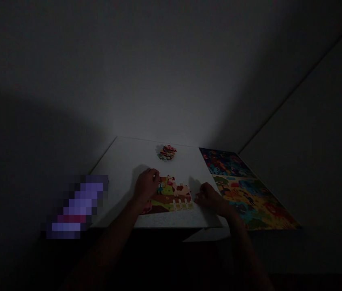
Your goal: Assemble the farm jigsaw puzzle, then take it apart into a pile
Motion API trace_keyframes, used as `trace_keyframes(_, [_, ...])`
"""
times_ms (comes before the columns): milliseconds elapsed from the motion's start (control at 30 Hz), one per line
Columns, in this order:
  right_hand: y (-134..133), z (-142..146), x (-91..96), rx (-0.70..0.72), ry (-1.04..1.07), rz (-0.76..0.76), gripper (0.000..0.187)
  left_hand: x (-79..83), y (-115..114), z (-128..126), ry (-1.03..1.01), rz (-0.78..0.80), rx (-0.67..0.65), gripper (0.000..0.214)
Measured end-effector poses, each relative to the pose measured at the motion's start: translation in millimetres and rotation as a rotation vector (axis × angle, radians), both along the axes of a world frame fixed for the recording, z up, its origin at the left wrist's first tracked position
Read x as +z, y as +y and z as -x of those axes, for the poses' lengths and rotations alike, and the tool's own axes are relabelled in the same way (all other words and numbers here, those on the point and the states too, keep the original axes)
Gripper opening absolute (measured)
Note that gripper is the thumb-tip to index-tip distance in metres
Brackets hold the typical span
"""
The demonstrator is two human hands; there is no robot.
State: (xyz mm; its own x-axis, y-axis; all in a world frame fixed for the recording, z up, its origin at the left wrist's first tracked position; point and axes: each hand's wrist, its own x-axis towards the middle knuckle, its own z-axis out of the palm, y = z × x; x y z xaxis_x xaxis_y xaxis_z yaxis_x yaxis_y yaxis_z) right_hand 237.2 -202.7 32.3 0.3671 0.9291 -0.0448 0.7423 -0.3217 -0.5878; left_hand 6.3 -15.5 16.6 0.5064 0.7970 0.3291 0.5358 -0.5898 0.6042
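Observation:
A partly assembled jigsaw puzzle (171, 198) with a white fence and farm-like colours lies on a white board (125, 161). My left hand (147, 185) rests at the puzzle's upper left, with curled fingertips at its pieces; the dim light hides whether they hold one. My right hand (210, 198) lies at the puzzle's right edge, with no piece visible in it. A small heap of loose puzzle pieces (167, 152) sits at the board's far edge, beyond both hands.
A colourful picture board (243, 190) lies to the right, overlapping the white board's right edge. A blurred purple patch (76, 206) covers something at the left. A pale wall (171, 72) rises behind, and the room is dim.

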Motion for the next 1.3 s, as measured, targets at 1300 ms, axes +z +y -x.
trace_keyframes(1300, [262, -6, 3.9, -0.352, 0.349, -0.513, 0.015, 14.6, -1, 2, 0.190, 0.085, 0.173, 0.022])
